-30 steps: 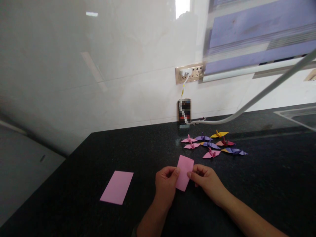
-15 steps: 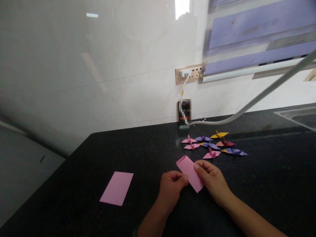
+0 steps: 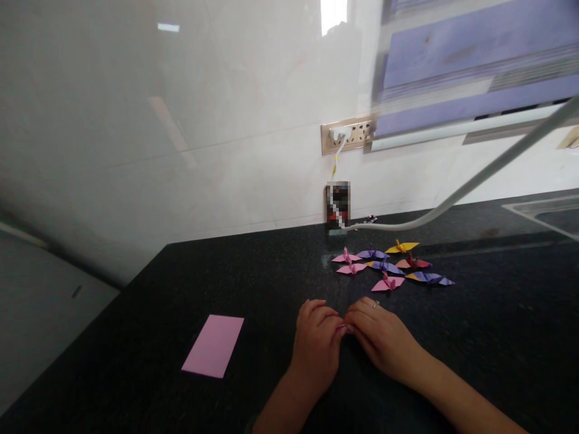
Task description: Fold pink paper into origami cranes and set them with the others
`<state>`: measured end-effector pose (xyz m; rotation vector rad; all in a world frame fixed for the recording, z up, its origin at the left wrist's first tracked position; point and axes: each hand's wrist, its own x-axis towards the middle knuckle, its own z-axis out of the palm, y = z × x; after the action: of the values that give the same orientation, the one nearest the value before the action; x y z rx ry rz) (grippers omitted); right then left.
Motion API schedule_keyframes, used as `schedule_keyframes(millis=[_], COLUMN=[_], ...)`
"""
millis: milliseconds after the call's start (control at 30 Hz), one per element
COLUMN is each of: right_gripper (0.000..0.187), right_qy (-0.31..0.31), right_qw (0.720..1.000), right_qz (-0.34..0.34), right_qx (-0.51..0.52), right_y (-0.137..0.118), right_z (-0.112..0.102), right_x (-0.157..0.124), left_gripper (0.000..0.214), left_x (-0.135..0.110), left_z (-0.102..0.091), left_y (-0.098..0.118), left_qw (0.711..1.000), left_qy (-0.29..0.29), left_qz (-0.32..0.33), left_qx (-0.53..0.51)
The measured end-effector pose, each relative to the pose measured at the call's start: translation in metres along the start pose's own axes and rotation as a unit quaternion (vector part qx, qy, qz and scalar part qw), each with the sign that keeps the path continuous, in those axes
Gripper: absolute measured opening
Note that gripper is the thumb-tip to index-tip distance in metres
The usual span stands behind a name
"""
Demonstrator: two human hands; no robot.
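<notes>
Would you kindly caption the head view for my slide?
Left hand and right hand hold pink paper near folded paper cranes.

On your right grip (image 3: pixel 380 334), a bare human hand, you wear a slim, silver-coloured ring (image 3: pixel 376 304). Your left grip (image 3: pixel 316 343) is bare too, and a dark sleeve edge (image 3: pixel 249 425) shows dimly at your left forearm (image 3: pixel 287 398).

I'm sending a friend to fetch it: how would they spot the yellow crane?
On the black counter, below the wall socket and to its right, lies a cluster of paper cranes. The yellow crane is at the back, and the only one yellow all over.
</notes>
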<state>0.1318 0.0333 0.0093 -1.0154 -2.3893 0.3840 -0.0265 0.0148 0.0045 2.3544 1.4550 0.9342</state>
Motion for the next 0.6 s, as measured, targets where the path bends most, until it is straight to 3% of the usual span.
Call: schedule_keyframes(millis=[300,533,600], right_gripper=[0.017,0.017,0.017], right_qy=[-0.018,0.009,0.01], right_qw=[1.0,0.999,0.999], right_qz=[0.012,0.036,0.031], right_qx=[0.004,-0.031,-0.027], right_y=[-0.001,0.009,0.008], right_z=[-0.005,-0.011,-0.009], right_x=[0.001,0.0,0.0], left_gripper=[0.02,0.02,0.024], left_x=[0.002,0.002,0.002], left_z=[-0.007,-0.009,-0.007], left_y=[0.002,-0.011,-0.011], left_qw=[0.999,0.994,0.995], left_qy=[-0.007,0.087,0.088], left_qz=[0.01,-0.032,-0.032], left_qx=[0.035,0.063,0.044])
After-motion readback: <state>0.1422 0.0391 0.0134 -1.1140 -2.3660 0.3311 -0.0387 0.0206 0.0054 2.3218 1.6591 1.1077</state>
